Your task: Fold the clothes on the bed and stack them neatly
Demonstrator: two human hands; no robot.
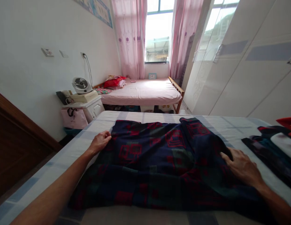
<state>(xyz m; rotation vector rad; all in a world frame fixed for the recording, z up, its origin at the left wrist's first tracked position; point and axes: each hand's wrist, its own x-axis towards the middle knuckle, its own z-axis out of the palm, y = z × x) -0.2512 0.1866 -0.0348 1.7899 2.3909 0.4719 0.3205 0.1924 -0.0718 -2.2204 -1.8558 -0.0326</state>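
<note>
A dark navy garment (150, 156) with red and green squares lies spread across the bed in front of me. Its exact kind does not show. My left hand (100, 141) is closed at the garment's upper left edge, fingers curled and pinching the cloth there. At the right side, my right hand (244, 165) holds a folded-over part of the same cloth, thumb on top and the other fingers partly hidden. Small wrinkles run across the middle, and the right part is bunched in a raised fold.
Underneath is a bed with a white and blue checked sheet (51, 168). Stacked folded clothes (277, 150) lie at the right. Beyond stand a second bed with a pink sheet (145, 90), a nightstand (95, 109) with a fan (81, 85), and a white wardrobe (241, 75).
</note>
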